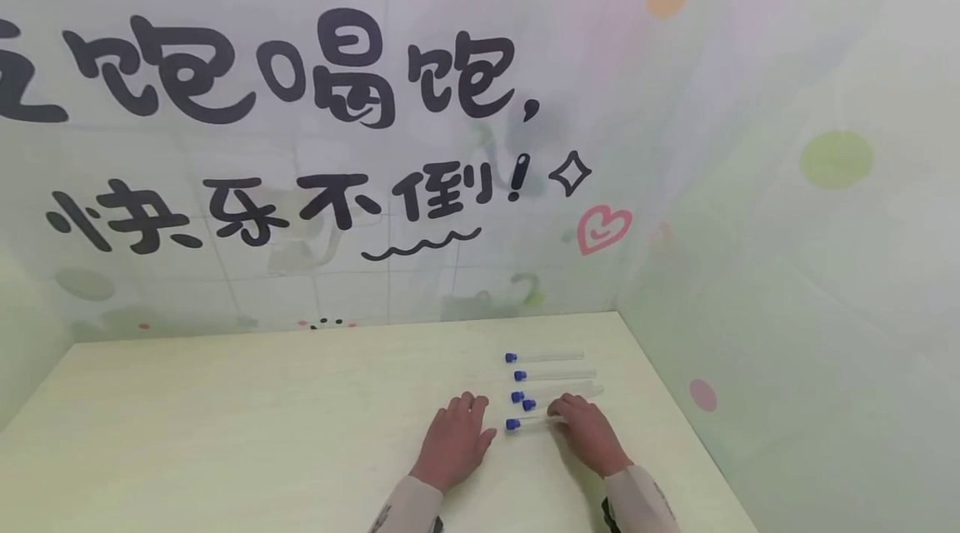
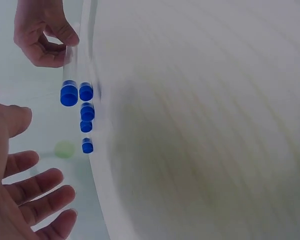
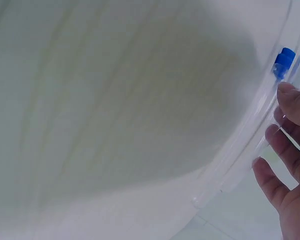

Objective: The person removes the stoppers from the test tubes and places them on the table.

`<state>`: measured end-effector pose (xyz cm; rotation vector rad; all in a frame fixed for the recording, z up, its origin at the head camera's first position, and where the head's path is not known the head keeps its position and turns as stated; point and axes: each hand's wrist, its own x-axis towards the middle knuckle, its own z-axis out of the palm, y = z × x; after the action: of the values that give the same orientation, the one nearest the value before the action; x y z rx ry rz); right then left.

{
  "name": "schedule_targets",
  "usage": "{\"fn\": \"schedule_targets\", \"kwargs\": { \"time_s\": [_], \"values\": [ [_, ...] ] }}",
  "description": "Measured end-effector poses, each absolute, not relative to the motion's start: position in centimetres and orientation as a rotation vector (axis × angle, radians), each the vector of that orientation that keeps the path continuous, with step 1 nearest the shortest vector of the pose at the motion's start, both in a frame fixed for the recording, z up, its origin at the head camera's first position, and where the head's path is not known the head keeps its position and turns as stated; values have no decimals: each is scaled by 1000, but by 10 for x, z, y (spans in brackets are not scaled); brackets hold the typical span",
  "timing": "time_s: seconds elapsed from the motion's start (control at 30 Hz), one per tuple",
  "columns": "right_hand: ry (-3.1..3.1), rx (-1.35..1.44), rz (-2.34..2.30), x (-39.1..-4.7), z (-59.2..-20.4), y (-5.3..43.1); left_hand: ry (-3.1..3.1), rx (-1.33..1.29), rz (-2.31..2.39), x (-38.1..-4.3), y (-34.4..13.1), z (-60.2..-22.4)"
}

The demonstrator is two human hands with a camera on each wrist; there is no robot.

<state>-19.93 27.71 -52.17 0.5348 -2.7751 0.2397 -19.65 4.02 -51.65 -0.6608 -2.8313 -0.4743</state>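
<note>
My right hand [image 1: 590, 435] pinches the clear body of the nearest blue-capped test tube [image 1: 512, 425] between thumb and fingers, its cap pointing left. In the left wrist view that tube's blue cap [image 2: 69, 95] stands out from the others. Several more test tubes [image 1: 555, 375] lie in a column just beyond, all with caps to the left; two of them lie very close together. To the left of the caps, my left hand [image 1: 453, 443] is low over the table with fingers spread and nothing in them. The right hand's fingers hide the held tube's far end.
The pale wooden table [image 1: 262, 425] stretches left from the tubes. A printed wall [image 1: 300, 150] with black lettering rises along its back edge, and another wall [image 1: 825, 308] with coloured dots stands along the right side.
</note>
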Motion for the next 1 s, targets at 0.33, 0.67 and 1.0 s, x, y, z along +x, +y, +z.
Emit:
{"fn": "schedule_targets", "kwargs": {
  "time_s": [0.33,0.67,1.0],
  "values": [
    [-2724,625,251,-199,-511,250,-2813,-657,-451,-192,19,-512],
    [-2608,705,242,-198,-499,229,-2795,-636,-443,-191,5,-510],
    [-2661,733,250,-192,-486,211,-2776,-653,-456,-187,-2,-509]
  ]
}}
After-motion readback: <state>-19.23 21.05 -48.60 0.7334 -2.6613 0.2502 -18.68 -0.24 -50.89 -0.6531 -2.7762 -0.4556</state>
